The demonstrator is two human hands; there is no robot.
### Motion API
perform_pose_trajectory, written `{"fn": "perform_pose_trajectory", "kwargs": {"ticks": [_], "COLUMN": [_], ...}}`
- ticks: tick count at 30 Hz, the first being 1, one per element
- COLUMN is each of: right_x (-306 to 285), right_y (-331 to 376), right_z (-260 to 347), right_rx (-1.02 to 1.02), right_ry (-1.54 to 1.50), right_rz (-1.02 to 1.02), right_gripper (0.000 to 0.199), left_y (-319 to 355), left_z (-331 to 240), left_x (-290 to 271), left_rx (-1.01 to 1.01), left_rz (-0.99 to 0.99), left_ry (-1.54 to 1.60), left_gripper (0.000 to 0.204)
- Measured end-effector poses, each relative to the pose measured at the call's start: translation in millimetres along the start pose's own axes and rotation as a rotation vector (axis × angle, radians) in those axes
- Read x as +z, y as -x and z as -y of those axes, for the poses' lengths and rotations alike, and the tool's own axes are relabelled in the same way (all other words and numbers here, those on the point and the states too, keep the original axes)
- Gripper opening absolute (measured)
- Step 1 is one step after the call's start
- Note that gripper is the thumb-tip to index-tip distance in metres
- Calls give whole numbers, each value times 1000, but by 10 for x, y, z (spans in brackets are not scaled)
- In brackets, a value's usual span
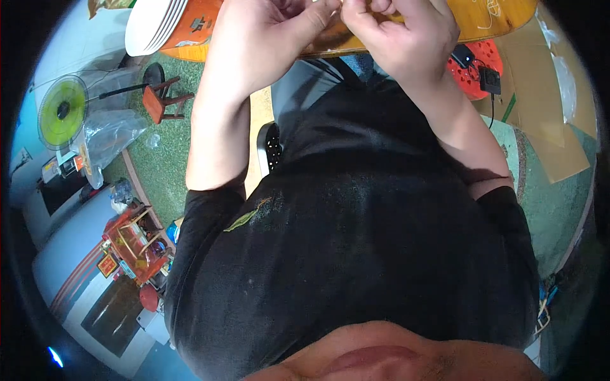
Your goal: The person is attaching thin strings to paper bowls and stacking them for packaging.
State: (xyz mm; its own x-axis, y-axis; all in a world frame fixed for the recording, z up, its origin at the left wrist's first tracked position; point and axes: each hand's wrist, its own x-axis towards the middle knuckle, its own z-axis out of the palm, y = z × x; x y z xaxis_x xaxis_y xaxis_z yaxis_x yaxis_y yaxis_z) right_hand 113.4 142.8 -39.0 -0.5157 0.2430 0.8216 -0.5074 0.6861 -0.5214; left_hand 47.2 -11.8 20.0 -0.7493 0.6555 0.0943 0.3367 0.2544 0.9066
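Both hands meet at the top edge of the head view, over a yellow-orange wooden table (508, 14). My left hand (270, 38) has its thumb stretched toward the right hand, with the fingers curled and partly cut off by the picture's edge. Opposite it, my right hand (413, 38) is closed, its thumb and bent fingers drawn together. The fingertips nearly touch around a tiny pale bit that is too small to name. Left of my left wrist stands a stack of white dishes (155, 26), beside an orange printed surface (200, 24) on the table.
A red stool with holes (488, 54) bears a black adapter (490, 80) at the right, near flattened cardboard (556, 155). To the left are a small wooden chair (159, 101), a green fan (62, 111), clear plastic sheeting (114, 136) and a red shelf (136, 244).
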Motion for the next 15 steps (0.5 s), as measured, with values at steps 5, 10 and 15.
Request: {"fn": "perform_pose_trajectory", "kwargs": {"ticks": [5, 10, 15], "right_x": [11, -2, -35], "right_y": [35, 109, 340], "right_z": [-32, -38, -3], "right_rx": [-65, 7, 496], "right_ry": [-13, -35, -549], "right_rz": [-48, -23, -110], "right_gripper": [21, 20, 18], "left_y": [-73, -93, -53], "left_z": [-62, -13, -15], "left_x": [-27, -41, 50], "left_rx": [-245, -147, -66], "left_rz": [58, 122, 42], "left_ry": [103, 3, 38], "left_gripper": [12, 8, 12]}}
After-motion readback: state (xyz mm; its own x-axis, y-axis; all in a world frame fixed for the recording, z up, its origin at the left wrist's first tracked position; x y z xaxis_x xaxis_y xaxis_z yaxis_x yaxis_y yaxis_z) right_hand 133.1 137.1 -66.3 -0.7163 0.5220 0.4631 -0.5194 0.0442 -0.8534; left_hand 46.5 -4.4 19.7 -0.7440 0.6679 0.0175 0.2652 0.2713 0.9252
